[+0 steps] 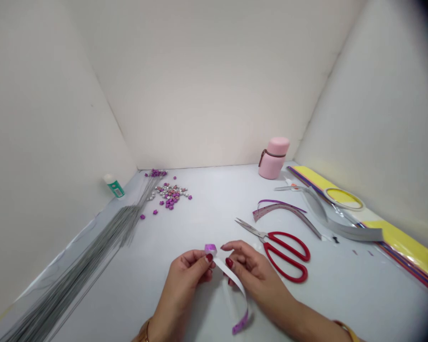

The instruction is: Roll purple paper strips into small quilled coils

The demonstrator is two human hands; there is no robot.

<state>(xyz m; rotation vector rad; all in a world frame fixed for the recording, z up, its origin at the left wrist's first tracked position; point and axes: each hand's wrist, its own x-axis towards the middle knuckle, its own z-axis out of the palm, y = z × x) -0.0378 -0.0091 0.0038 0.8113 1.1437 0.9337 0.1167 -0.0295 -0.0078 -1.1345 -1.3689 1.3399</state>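
My left hand [190, 273] pinches one end of a narrow paper strip [237, 281] between thumb and fingers. That end is bent into a small purple loop above my thumb. From there the strip's white side runs down to the right and curls to a purple, dark-spotted tail. My right hand [248, 268] is close beside the strip, thumb and index finger apart; whether its lower fingers touch the strip is hidden. Red-handled scissors [287, 256] lie just right of my right hand, their blades pointing to the back left.
Purple and silver paper stars [169, 197] lie at the back left, near a bundle of grey wires [96, 251] and a glue stick [114, 186]. Cut strips [281, 207], a pink flask [273, 159], a tape roll [344, 198] and yellow sheets [410, 242] are on the right.
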